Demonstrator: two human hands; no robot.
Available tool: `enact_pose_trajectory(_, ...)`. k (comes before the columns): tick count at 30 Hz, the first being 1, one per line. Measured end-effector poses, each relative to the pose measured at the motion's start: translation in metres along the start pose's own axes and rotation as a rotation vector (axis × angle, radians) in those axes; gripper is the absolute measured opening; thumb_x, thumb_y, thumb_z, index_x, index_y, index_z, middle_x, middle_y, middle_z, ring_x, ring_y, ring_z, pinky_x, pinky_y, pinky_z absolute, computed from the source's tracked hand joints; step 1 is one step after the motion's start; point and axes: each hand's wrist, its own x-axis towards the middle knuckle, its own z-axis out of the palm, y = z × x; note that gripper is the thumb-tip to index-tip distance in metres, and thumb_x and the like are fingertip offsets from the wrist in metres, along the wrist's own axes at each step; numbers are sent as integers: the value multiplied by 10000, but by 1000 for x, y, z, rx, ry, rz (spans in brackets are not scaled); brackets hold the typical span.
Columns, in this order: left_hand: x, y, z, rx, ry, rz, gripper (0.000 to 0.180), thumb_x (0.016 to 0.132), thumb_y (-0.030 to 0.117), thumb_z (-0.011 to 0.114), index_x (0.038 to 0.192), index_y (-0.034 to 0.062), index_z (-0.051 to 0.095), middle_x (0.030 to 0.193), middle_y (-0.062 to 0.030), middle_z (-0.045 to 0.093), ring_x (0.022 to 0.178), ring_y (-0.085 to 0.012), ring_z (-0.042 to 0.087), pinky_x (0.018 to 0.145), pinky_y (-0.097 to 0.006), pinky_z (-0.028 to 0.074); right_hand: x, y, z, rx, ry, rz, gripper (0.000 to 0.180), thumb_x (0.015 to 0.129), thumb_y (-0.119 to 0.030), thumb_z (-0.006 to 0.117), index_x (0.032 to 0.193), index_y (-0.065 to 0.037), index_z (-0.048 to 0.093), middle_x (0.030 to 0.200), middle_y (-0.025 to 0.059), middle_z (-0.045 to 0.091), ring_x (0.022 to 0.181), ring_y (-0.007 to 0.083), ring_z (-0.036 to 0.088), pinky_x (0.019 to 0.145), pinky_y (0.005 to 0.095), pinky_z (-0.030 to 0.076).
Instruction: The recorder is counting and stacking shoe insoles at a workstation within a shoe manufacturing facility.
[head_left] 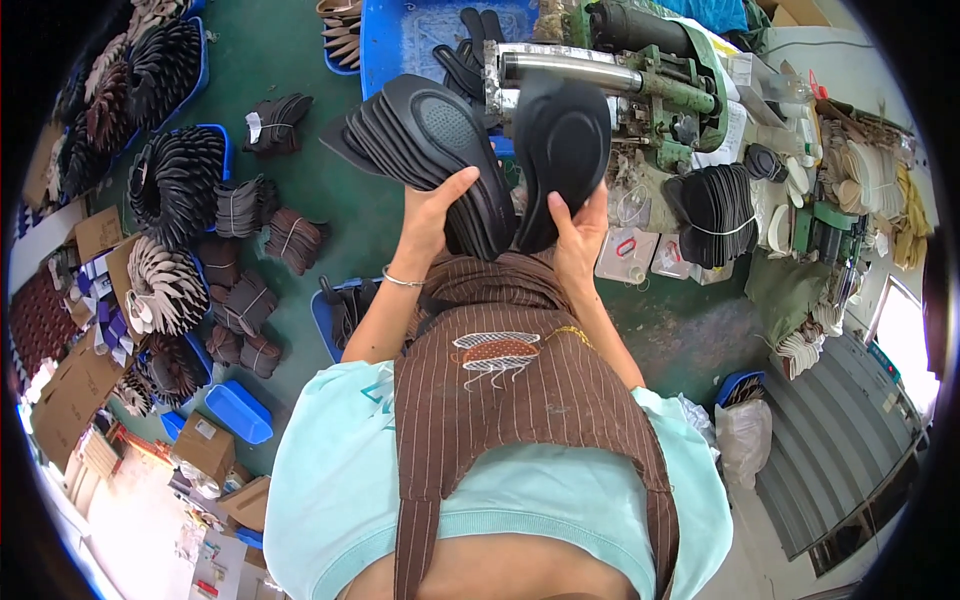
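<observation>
A fanned stack of black shoe insoles (pixel 425 135) rests in my left hand (pixel 436 212), its thumb pressed over the top one near the heel end. That top insole carries a grey dotted oval pad. My right hand (pixel 580 238) grips another black insole or insoles (pixel 563 140), thumb across the front; how many lie behind cannot be made out. Both bundles are held up before my apron, side by side, their lower ends close together. Behind them stands a green-framed machine with a shiny metal roller (pixel 572 72).
A blue bin (pixel 400 30) holding dark pieces stands behind the insoles. Blue crates of fanned insoles (pixel 175 185) and tied bundles (pixel 292 240) cover the floor at left. On the bench at right sits a tied black insole stack (pixel 712 215) beside a clear plastic box (pixel 627 257).
</observation>
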Motion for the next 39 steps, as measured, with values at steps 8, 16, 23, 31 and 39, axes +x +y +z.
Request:
enact_pose_trajectory(8,-4,11,-12,33,-102,-79,470,703,61,653,1127,-77,506,1041,-152,606,948,-241,611,876,-340,478,66,25,-22,48,-132,71,277,829,-2,603,1100,22,549,1025,66,628,915,138,595,838,272,454)
enact_pose_trajectory(16,-9,7,1,132,-78,-93,437,698,59,685,1102,-39,552,1031,-101,613,926,-184,596,850,-296,468,70,7,-8,-84,-107,397,261,930,-209,502,992,28,593,902,117,664,763,148,637,721,291,499)
enact_pose_trajectory(23,-5,-3,2,326,-13,74,442,672,32,762,1066,-43,575,1025,-110,623,922,-190,610,846,-308,488,13,13,-9,-119,59,351,76,843,-106,628,904,-81,591,707,-65,554,592,19,492,513,161,360)
enact_pose_trajectory(31,-7,-5,8,271,-1,-11,515,682,65,783,1121,-27,531,1084,-104,594,985,-190,580,897,-303,457,25,-5,13,-150,-178,435,155,894,-156,569,890,-3,598,861,69,654,747,101,595,691,249,477)
enact_pose_trajectory(39,-7,-12,-1,123,-64,-133,475,708,59,752,1121,-38,538,1082,-122,603,994,-213,592,886,-316,469,83,20,-30,-189,-60,329,152,882,-166,585,842,-20,593,737,6,615,633,80,544,633,222,447)
